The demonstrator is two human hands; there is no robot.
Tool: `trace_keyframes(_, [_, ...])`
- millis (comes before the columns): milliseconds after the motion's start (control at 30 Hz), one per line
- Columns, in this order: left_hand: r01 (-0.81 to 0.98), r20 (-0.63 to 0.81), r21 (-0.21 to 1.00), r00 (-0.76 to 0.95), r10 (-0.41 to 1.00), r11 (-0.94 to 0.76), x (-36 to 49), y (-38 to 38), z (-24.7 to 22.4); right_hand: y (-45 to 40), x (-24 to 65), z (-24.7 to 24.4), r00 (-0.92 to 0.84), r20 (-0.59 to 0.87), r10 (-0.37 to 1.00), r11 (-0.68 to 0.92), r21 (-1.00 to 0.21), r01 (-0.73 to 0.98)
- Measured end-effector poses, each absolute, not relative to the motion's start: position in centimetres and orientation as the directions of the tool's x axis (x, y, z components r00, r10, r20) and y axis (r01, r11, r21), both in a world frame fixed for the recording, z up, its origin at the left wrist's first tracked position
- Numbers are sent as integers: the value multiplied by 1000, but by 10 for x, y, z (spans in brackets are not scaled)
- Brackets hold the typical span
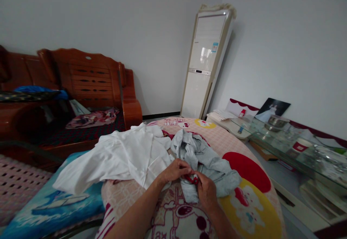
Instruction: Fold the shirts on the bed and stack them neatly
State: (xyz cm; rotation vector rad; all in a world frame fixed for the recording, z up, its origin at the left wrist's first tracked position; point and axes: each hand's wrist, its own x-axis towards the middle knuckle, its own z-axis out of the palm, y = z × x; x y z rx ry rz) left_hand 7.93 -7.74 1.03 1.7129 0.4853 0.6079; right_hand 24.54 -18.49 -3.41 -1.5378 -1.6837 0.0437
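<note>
My left hand (175,170) and my right hand (206,189) meet at a small red and white item (192,178) at the near edge of a crumpled grey cloth (208,159). The fingers of both hands are pinched around that item, and its exact shape is too small to tell. A white garment (127,152) lies loosely spread to the left of the grey cloth. Both cloths rest on a round table with a pink patterned cover (230,138), and a bit of dark red fabric shows behind them.
A wooden sofa (93,76) stands at the back left. At the lower left is a blue printed cushion (67,206). A tall white air conditioner (203,62) stands behind the table. A glass-topped cabinet (273,141) with bowls and a cup runs along the right.
</note>
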Motion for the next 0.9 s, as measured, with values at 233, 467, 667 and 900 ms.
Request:
trace_keyframes(233, [233, 213, 935, 233, 949, -267, 70, -59, 5, -189, 263, -34, 395, 461, 794, 187, -805, 564])
trace_keyframes(467, [381, 208, 884, 201, 957, -272, 71, -62, 7, -190, 311, -34, 776, 307, 551, 181, -952, 249])
trace_keyframes(667, [382, 203, 886, 189, 961, -263, 71, -60, 5, -193, 334, -36, 849, 384, 363, 84, -921, 380])
trace_keyframes(900, [379, 213, 885, 192, 958, -272, 71, -60, 4, -192, 315, -34, 700, 495, 514, 110, -848, 519])
